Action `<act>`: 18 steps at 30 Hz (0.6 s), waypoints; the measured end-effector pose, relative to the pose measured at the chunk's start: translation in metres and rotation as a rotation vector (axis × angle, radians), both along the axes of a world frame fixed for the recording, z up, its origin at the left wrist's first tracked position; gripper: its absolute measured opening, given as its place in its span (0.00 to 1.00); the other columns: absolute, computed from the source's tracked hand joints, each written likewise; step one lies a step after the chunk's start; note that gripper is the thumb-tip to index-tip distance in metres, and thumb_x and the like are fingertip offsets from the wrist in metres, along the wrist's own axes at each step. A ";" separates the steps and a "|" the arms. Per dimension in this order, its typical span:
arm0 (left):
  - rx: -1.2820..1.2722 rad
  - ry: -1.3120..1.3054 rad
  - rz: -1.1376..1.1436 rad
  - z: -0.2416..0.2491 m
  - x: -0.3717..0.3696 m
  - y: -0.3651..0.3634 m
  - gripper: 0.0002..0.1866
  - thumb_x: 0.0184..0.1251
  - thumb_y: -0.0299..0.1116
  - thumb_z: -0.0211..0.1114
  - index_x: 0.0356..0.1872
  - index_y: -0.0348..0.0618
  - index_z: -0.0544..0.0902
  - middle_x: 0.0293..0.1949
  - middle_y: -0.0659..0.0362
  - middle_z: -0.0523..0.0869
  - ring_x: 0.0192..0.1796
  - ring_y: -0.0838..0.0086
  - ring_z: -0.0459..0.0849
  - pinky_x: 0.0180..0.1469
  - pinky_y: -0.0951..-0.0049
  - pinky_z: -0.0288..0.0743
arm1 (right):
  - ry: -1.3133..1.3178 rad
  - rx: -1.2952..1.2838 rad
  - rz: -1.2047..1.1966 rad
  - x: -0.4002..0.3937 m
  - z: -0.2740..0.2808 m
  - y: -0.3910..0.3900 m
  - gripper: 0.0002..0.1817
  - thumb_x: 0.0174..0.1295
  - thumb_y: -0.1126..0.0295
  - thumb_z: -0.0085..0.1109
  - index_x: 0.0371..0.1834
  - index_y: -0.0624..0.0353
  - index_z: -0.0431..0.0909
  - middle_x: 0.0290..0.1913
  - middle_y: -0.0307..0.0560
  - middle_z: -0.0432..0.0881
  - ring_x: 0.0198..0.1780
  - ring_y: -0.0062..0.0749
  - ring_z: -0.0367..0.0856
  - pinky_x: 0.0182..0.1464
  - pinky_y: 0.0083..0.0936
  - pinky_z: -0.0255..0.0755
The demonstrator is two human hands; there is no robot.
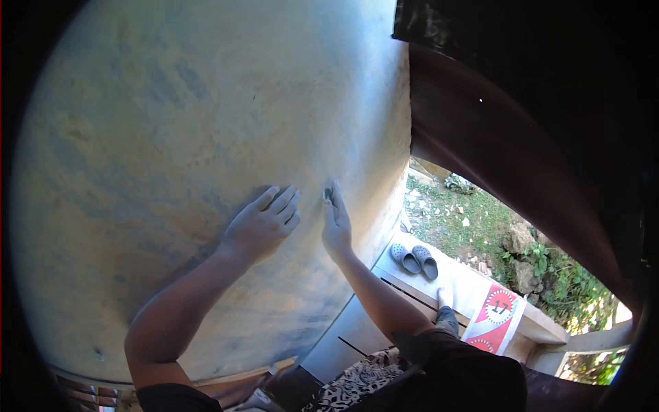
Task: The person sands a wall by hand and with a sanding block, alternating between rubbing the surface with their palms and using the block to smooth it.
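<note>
A large pale wall [206, 123] with patchy grey and yellowish smears fills most of the view. My left hand [264, 223] rests against it, back towards me, with its fingers outstretched and slightly apart. To its right, my right hand [336, 223] is turned edge-on at the wall, its fingers long and close together. A small dark patch shows between its thumb and fingers, perhaps the edge of a thin piece, but its kind cannot be made out. Pale dust coats both hands, mostly on the fingers.
Grey clogs [414, 261] stand on a white ledge [460, 271] at lower right, near a bare foot [445, 296]. A red and white sheet marked 17 [499, 307] lies beside them. Beyond are grass [446, 213] and rocks [525, 257]. Dark sheeting [494, 117] hangs at upper right.
</note>
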State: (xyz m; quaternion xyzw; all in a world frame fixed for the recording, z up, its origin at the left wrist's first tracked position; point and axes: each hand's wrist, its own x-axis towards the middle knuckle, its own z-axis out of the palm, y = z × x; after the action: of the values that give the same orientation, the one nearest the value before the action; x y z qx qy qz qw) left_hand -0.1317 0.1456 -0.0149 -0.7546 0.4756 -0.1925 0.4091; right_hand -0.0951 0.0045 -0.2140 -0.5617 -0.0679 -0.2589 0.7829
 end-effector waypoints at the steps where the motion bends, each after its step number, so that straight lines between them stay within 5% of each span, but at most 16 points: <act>1: -0.030 0.027 0.019 -0.003 -0.006 0.002 0.20 0.66 0.39 0.63 0.58 0.46 0.83 0.74 0.56 0.77 0.80 0.66 0.67 0.80 0.58 0.57 | 0.019 -0.017 0.017 -0.004 0.005 0.014 0.32 0.81 0.71 0.50 0.84 0.67 0.55 0.86 0.61 0.55 0.87 0.42 0.50 0.83 0.33 0.48; 4: -0.080 0.022 0.024 -0.002 -0.011 0.008 0.20 0.65 0.39 0.64 0.56 0.45 0.84 0.73 0.55 0.78 0.80 0.66 0.67 0.80 0.58 0.56 | 0.023 -0.126 -0.226 0.005 0.014 0.037 0.37 0.78 0.67 0.53 0.86 0.62 0.51 0.88 0.62 0.44 0.89 0.55 0.33 0.86 0.44 0.31; 8: -0.120 0.023 0.033 0.002 -0.019 0.007 0.18 0.65 0.39 0.64 0.54 0.45 0.85 0.72 0.55 0.79 0.80 0.67 0.67 0.80 0.58 0.56 | 0.003 -0.239 -0.339 0.040 -0.027 0.028 0.36 0.79 0.67 0.50 0.86 0.62 0.51 0.88 0.62 0.45 0.89 0.54 0.36 0.85 0.44 0.32; 12: -0.155 0.033 0.059 -0.002 -0.021 0.007 0.17 0.65 0.38 0.63 0.53 0.45 0.85 0.72 0.55 0.79 0.81 0.67 0.67 0.80 0.58 0.56 | 0.151 -0.062 -0.425 0.079 -0.028 0.015 0.34 0.79 0.69 0.47 0.86 0.62 0.52 0.88 0.62 0.45 0.89 0.55 0.37 0.85 0.43 0.32; 14: -0.173 0.050 0.080 -0.005 -0.022 0.009 0.17 0.66 0.37 0.63 0.53 0.45 0.85 0.72 0.55 0.79 0.81 0.67 0.67 0.80 0.58 0.56 | 0.205 0.029 -0.419 0.066 -0.012 0.022 0.33 0.79 0.70 0.46 0.85 0.63 0.53 0.88 0.62 0.45 0.89 0.56 0.37 0.85 0.43 0.32; 18: -0.188 0.047 0.092 -0.010 -0.023 0.009 0.16 0.66 0.38 0.63 0.53 0.46 0.85 0.72 0.56 0.79 0.81 0.69 0.67 0.80 0.57 0.56 | -0.045 -0.250 -0.316 -0.008 0.001 0.070 0.34 0.75 0.68 0.48 0.84 0.63 0.57 0.88 0.66 0.41 0.88 0.62 0.35 0.85 0.49 0.31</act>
State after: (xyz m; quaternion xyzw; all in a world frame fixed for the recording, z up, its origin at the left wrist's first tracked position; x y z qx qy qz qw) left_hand -0.1551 0.1551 -0.0248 -0.8151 0.4295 -0.1996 0.3335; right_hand -0.1033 0.0743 -0.2134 -0.6523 -0.0281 -0.3805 0.6549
